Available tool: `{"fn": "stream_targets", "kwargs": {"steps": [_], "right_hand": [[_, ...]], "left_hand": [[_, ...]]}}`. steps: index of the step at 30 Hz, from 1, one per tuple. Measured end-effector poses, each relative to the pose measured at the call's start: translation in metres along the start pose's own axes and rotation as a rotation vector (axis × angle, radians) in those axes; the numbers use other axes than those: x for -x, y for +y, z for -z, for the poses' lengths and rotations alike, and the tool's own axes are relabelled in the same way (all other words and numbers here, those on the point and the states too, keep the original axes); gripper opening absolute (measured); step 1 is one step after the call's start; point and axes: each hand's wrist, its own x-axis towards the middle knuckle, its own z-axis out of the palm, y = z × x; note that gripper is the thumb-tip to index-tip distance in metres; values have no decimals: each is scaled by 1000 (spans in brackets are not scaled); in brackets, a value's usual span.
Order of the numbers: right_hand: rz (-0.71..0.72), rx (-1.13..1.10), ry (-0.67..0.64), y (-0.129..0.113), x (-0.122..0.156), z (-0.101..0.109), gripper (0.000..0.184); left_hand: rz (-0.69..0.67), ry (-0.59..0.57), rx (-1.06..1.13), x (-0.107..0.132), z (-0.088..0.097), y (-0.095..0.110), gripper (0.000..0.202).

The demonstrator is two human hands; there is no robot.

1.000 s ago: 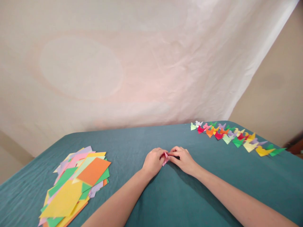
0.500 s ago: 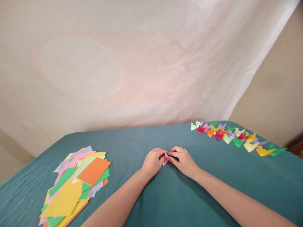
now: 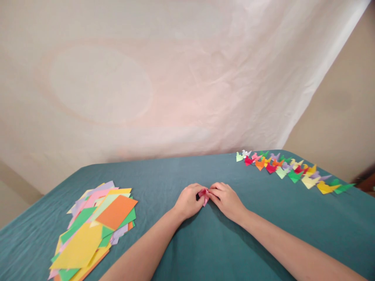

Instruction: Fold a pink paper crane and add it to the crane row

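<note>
A small pink folded paper piece (image 3: pixel 205 196) rests on the teal tablecloth (image 3: pixel 211 242) at the table's middle. My left hand (image 3: pixel 190 201) pinches it from the left with curled fingers. My right hand (image 3: pixel 226 200) pinches it from the right, fingertips meeting the left hand's. Most of the paper is hidden between the fingers.
A loose pile of coloured paper squares (image 3: pixel 93 224) lies at the near left. A row of several folded paper figures (image 3: pixel 288 169) in mixed colours runs along the far right edge. A pale wrinkled cloth backdrop (image 3: pixel 164 78) hangs behind the table.
Both hands stay in place; the fingertips have drawn slightly closer together over the pink paper, and its fold has shifted a little.
</note>
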Motion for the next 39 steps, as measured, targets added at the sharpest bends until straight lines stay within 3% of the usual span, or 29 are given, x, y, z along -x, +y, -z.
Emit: {"fn": "stream_targets", "kwargs": {"steps": [12, 24, 39], "right_hand": [[40, -15, -25, 1, 1, 2, 24], [55, -43, -43, 6, 2, 1, 22], [53, -44, -31, 8, 2, 0, 22]], "left_hand": [[-38, -49, 41, 1, 4, -3, 27], [-100, -84, -85, -12, 0, -21, 15], [-62, -61, -104, -11, 0, -15, 16]]}}
